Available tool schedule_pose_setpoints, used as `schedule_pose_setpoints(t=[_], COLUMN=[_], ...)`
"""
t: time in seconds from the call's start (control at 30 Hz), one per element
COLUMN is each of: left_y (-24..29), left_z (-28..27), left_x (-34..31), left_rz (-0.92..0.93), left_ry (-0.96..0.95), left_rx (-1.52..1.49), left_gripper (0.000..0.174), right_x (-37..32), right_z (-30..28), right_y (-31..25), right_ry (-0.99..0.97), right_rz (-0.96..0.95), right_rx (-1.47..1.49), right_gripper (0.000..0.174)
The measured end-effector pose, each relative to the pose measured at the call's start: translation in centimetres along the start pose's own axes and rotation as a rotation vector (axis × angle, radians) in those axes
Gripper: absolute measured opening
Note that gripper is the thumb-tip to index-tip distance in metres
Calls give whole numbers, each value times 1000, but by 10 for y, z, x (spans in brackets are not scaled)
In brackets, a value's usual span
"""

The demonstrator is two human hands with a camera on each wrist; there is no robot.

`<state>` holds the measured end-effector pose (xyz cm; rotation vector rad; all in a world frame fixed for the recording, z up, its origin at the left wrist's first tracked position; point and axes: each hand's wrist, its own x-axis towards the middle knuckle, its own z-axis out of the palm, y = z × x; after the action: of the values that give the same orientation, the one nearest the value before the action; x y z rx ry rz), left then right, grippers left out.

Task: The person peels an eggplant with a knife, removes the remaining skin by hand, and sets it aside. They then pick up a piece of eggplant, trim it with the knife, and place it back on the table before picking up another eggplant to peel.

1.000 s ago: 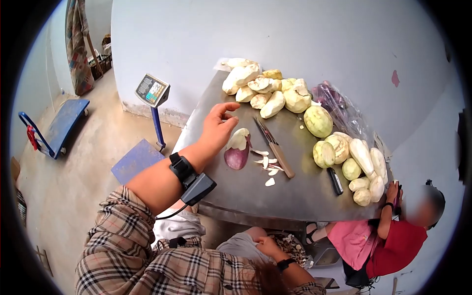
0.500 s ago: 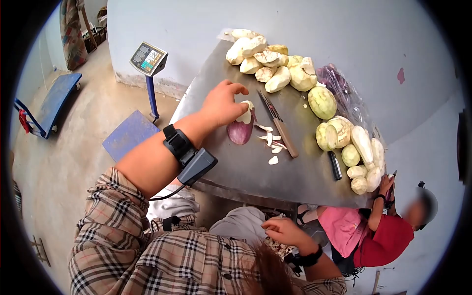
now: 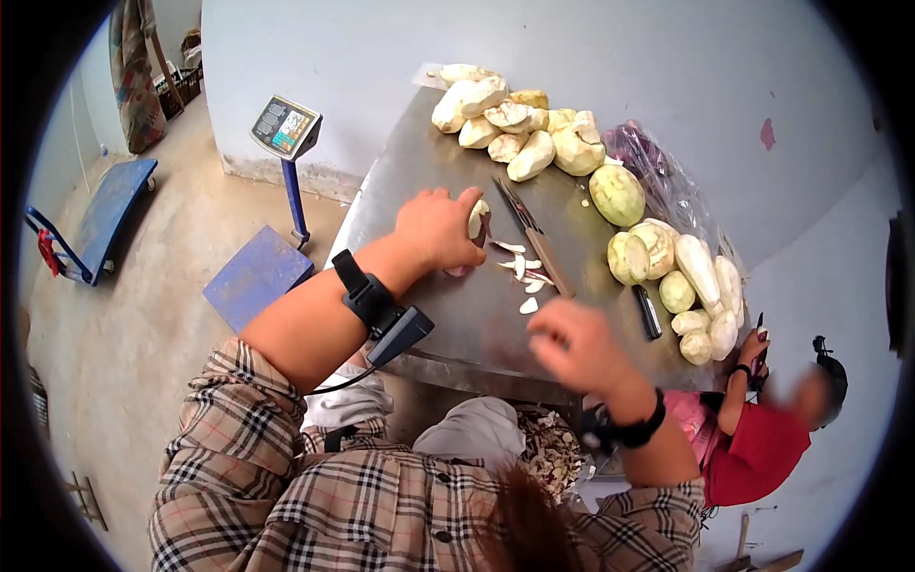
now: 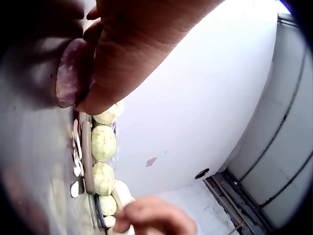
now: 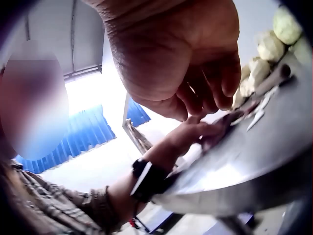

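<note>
On the metal table, my left hand [image 3: 437, 229] grips a partly peeled eggplant [image 4: 70, 78], thumb on one side and fingers over the other. Its pale peeled end [image 3: 477, 217] shows beyond the hand; most of the purple skin is covered. My right hand [image 3: 577, 345], blurred, hovers over the table's near edge, fingers loosely curled and holding nothing. Between and beyond the hands lies a knife [image 3: 551, 262] with a brown handle and a long narrow blade. Thin peel strips [image 3: 519, 264] are scattered between the eggplant and the knife handle.
Peeled eggplants [image 3: 531, 155] are heaped along the table's wall side, with more [image 3: 701, 270] at the right. A clear bag [image 3: 658, 167] of purple eggplants leans behind them. A black-handled object [image 3: 647, 313] lies nearby. Another person [image 3: 767, 443] sits at the right end. Peelings [image 3: 553, 453] fill a container below.
My left hand has come down from above the eggplant and taken hold of it. My right hand has risen from my lap to over the table's near edge.
</note>
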<state>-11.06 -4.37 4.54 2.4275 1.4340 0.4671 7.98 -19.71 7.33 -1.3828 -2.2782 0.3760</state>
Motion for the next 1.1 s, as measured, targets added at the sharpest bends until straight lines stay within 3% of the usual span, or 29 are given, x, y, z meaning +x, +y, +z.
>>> schedule_pose_setpoints(t=[0.03, 0.13, 0.2, 0.3, 0.4, 0.47, 0.5, 0.6, 0.73, 0.83, 0.93, 0.97, 1.1], left_y=[0, 2, 1, -3, -13, -17, -19, -23, -22, -21, -23, -24, -21], left_z=[0, 2, 4, 7, 13, 16, 15, 18, 19, 22, 22, 22, 24], left_x=[1, 0, 1, 2, 8, 11, 13, 18, 22, 22, 24, 24, 28], left_rz=[1, 13, 27, 55, 82, 49, 34, -3, -10, 14, 9, 6, 25], left_ry=[-3, -5, 11, 37, 94, 117, 132, 164, 136, 161, 169, 171, 164], left_rx=[-19, -93, -150, -292, -377, -417, -434, -483, -521, -539, -557, -557, -552], left_gripper=[78, 84, 84, 86, 87, 88, 89, 90, 91, 92, 92, 92, 93], right_x=[-14, -73, -104, -141, -176, -174, -174, -171, -179, -193, -195, -182, -197], right_z=[9, 58, 95, 154, 220, 229, 236, 235, 243, 244, 242, 230, 224], right_y=[-9, 3, 39, 118, 192, 199, 199, 210, 236, 263, 260, 226, 209], right_ry=[-146, -512, -459, -141, -80, -336, -307, -371, -168, -298, -295, -195, -95], right_rz=[-128, -18, 256, 460, 688, 948, 847, 897, 1021, 1053, 1191, 1246, 1186], right_rx=[40, 214, 232, -182, -160, 187, 30, -37, -107, 66, 426, 493, 477], right_gripper=[14, 22, 30, 40, 47, 50, 51, 52, 50, 49, 48, 45, 41])
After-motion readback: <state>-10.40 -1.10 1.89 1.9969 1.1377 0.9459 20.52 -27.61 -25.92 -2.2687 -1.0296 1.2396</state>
